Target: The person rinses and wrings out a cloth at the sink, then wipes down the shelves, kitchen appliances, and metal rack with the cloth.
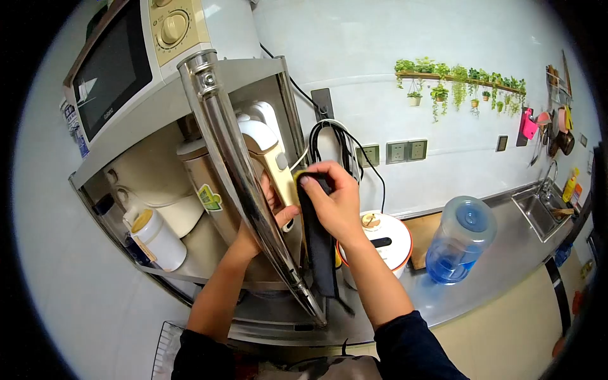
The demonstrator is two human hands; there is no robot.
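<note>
The cream handle (pixel 285 183) stands nearly upright inside the steel rack (pixel 234 171), the left hand (pixel 272 204) nearer, fingers wrapped around its lower end; just to its right a dark cloth (pixel 315 234) hangs lengthwise, its top pinched between the right hand (pixel 335 201)'s fingers

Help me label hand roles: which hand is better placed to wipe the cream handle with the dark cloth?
Probably the right hand: it pinches the dark cloth beside the cream handle, while the left hand seems to grip the handle's lower part.
</note>
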